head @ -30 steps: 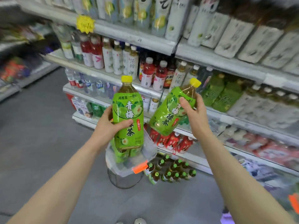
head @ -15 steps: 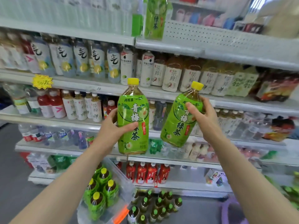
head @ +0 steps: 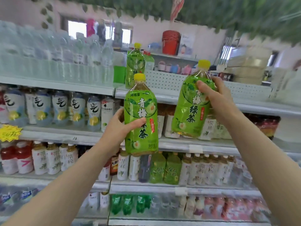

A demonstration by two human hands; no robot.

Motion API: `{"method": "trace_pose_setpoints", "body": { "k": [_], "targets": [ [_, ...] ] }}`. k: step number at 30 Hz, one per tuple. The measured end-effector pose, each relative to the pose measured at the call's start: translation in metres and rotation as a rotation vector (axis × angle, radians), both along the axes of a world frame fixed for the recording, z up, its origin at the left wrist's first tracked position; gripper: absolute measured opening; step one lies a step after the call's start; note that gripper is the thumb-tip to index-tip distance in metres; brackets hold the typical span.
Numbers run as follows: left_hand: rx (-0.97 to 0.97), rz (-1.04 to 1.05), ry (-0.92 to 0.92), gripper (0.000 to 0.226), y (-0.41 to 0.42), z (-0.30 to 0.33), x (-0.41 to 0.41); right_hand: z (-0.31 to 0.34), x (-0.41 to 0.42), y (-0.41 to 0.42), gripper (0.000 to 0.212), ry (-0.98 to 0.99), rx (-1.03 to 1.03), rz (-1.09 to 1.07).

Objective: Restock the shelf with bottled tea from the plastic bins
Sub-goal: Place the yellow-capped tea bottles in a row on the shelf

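Two green-labelled, yellow-capped tea bottles [head: 141, 115] [head: 193, 101] held upright before shelf [head: 162, 95]

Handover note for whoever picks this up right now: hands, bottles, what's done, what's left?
Left hand grips a green tea bottle around its middle, upright, in front of the shelves.
Right hand grips a second green tea bottle near its shoulder, tilted a little, raised towards the top shelf.
Done: one matching bottle already stands on the top shelf beside the water bottles.
Left: set both held bottles on that shelf next to it, then go back for more. The bins are out of view.
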State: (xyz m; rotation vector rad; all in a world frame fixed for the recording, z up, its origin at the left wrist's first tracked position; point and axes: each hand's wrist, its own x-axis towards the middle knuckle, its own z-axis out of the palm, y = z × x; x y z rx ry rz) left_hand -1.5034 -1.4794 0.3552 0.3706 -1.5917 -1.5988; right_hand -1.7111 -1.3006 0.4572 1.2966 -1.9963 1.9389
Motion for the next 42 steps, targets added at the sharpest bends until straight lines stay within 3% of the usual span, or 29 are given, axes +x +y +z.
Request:
{"method": "trace_pose_setpoints", "body": {
  "k": [2, 5, 9, 14, 20, 34, 42],
  "targets": [
    [0.000, 0.022, 0.025, 0.085, -0.012, 0.011, -0.019, 0.020, -0.019, -0.020, 0.042, 0.032, -0.005, 0.012],
    [-0.013, 0.037, 0.036, 0.088, -0.029, 0.024, -0.043, 0.045, -0.047, -0.054, 0.061, 0.091, -0.030, 0.031],
    [-0.019, 0.075, 0.056, 0.064, -0.050, 0.038, -0.068, 0.068, -0.079, -0.101, 0.057, 0.117, -0.051, 0.049],
    [-0.019, 0.144, 0.064, 0.082, -0.074, 0.050, -0.089, 0.088, -0.116, -0.157, 0.059, 0.122, -0.041, 0.099],
    [-0.006, 0.193, 0.076, 0.070, -0.098, 0.057, -0.106, 0.093, -0.153, -0.214, 0.057, 0.104, -0.063, 0.118],
    [-0.032, 0.220, 0.090, 0.084, -0.125, 0.055, -0.135, 0.083, -0.215, -0.306, 0.052, 0.090, -0.018, 0.152],
    [-0.084, 0.221, 0.081, 0.075, -0.118, 0.059, -0.146, 0.086, -0.221, -0.320, 0.063, 0.132, 0.102, 0.141]
  ]
}}
